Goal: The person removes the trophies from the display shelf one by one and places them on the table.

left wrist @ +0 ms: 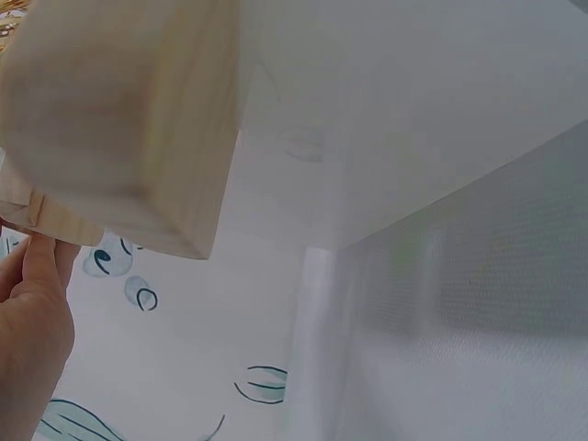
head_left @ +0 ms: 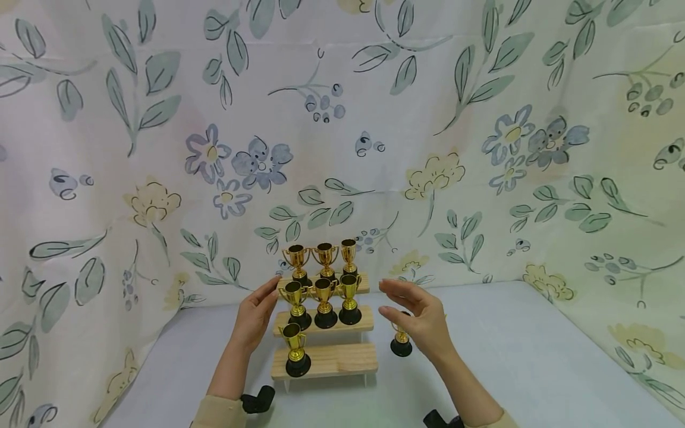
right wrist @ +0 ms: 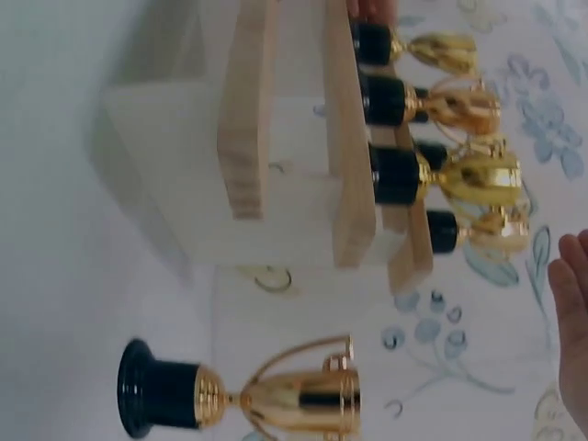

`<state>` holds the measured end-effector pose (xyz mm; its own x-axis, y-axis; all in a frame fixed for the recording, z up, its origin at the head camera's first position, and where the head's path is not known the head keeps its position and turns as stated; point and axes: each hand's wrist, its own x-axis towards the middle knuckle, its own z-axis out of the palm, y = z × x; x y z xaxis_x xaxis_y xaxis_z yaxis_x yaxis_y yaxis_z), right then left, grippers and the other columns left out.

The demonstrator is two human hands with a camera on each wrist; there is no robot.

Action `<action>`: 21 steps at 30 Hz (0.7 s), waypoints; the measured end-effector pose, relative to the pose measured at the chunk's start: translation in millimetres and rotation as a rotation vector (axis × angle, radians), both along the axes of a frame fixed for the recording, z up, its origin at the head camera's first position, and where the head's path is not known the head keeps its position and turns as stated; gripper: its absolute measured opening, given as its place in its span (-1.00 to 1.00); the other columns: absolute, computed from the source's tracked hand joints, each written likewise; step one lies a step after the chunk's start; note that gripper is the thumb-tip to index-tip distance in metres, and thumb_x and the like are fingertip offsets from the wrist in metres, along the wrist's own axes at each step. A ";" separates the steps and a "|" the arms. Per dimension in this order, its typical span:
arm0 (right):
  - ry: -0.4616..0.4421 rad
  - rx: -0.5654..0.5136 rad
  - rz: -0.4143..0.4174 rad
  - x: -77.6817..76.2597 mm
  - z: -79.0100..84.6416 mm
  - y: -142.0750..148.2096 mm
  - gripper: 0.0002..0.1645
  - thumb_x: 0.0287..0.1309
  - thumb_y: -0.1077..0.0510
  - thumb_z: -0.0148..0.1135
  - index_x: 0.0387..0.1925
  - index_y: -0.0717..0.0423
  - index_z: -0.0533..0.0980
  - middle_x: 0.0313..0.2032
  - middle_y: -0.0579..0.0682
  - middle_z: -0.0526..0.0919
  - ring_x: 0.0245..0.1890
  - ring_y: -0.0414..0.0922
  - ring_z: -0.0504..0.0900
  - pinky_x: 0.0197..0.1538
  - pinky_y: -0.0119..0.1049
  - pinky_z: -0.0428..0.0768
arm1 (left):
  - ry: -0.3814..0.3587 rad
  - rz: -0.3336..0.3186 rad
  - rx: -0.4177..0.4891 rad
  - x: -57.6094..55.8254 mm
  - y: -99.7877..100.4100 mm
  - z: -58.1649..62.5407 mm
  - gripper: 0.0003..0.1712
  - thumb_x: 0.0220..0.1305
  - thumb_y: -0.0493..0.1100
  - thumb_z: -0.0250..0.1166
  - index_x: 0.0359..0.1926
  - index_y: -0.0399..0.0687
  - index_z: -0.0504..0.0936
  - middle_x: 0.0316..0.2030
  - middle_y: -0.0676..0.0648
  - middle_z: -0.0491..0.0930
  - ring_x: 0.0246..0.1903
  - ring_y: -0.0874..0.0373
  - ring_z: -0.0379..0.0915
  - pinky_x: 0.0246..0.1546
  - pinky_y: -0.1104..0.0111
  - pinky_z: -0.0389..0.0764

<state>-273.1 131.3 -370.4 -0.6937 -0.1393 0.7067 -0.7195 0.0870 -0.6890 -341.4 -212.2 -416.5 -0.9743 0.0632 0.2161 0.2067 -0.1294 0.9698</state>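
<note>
My left hand [head_left: 254,312] is at the left end of a three-step wooden display stand, beside its upper boards. Its fairly straight fingers [left wrist: 41,262] reach the end of a board in the left wrist view. My right hand [head_left: 420,318] is to the right of the stand, thumb and fingers spread apart with nothing between them. Partly behind it, a small gold trophy cup [head_left: 401,346] with a black base stands upright on the table. Three trophies are on the top board [head_left: 364,284], three on the middle board [head_left: 365,319], and one trophy [head_left: 296,351] at the left of the bottom board [head_left: 348,359].
Pale cloth covers the table [head_left: 497,356]. A floral curtain [head_left: 374,160] hangs behind the stand and along both sides. Clear supports [head_left: 326,336] hold the boards up. Black wrist straps [head_left: 259,399] show near the front.
</note>
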 end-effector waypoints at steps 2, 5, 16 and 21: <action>-0.012 0.014 0.036 1.4 -0.8 -8.3 -0.52 0.10 0.38 0.37 0.10 0.26 0.56 0.07 0.29 0.65 0.08 -0.37 0.65 0.19 -0.50 0.64 | 0.000 0.002 0.000 0.0 -0.1 0.3 -0.40 0.53 -0.26 -0.02 0.50 -0.25 0.12 0.56 -0.09 0.04 0.58 0.10 -0.16 0.29 0.75 0.31; -0.024 0.030 0.086 2.9 -3.0 -20.8 -0.53 0.12 0.35 0.37 0.10 0.24 0.56 0.07 0.33 0.63 0.09 -0.34 0.65 0.20 -0.45 0.65 | 0.003 0.005 -0.007 0.0 -0.1 0.8 -0.39 0.53 -0.24 0.01 0.51 -0.24 0.12 0.56 -0.10 0.04 0.58 0.09 -0.16 0.33 0.71 0.29; -0.109 0.061 0.219 7.2 -10.9 -65.8 -0.52 0.10 0.28 0.41 0.10 0.20 0.57 0.07 0.28 0.67 0.09 -0.21 0.68 0.20 -0.27 0.68 | 0.001 -0.005 -0.015 3.8 1.0 2.7 -0.37 0.54 -0.22 0.00 0.52 -0.25 0.08 0.56 -0.12 0.00 0.58 0.07 -0.18 0.42 0.58 0.21; -0.157 0.070 0.234 6.3 -17.5 -85.6 -0.51 0.10 0.21 0.44 0.11 0.12 0.58 0.08 0.23 0.68 0.09 -0.09 0.68 0.20 -0.23 0.68 | 0.003 -0.005 -0.018 3.9 0.8 3.3 -0.37 0.54 -0.22 -0.01 0.52 -0.25 0.08 0.56 -0.11 0.00 0.58 0.08 -0.18 0.43 0.56 0.20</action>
<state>-266.8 45.7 -387.9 -0.7374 -0.3526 0.5762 -0.6104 -0.0175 -0.7919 -337.5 -211.4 -413.2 -0.9733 0.0720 0.2182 0.2093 -0.1133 0.9713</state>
